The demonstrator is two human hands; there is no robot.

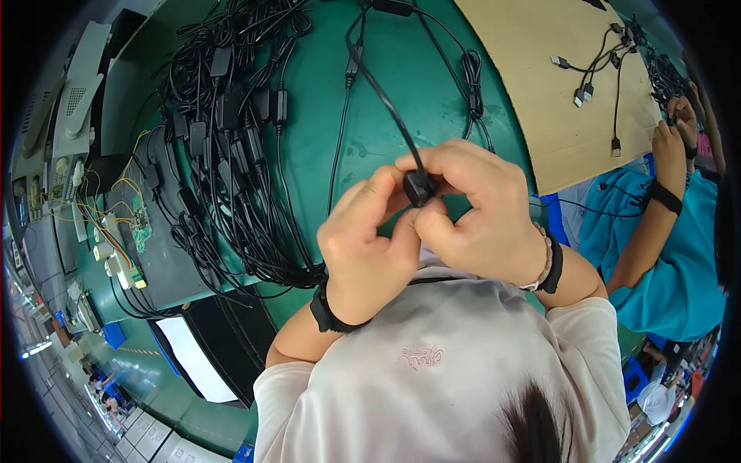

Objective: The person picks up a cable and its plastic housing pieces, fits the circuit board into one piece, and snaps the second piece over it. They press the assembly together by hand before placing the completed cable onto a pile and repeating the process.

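Observation:
Between my two hands is a small black cable connector (417, 187), held up in front of my chest. Its black cord runs from it up and away over the green table (324, 92). My left hand (367, 239) pinches the connector from the left with thumb and forefinger. From the other side my right hand (478, 208) grips it, forefinger over the top and thumb below. The connector's lower end is partly hidden by my fingers. Beyond my hands, a bundled black cable (472, 85) with a tied coil lies on the table.
A big heap of black cables with inline boxes (228, 112) covers the table's left part. Further left are a green circuit board (140, 224) with wires and a black folder (231, 339). On the right, a cardboard sheet (532, 77) bears USB cables (590, 89); a co-worker in teal (656, 247) sits there.

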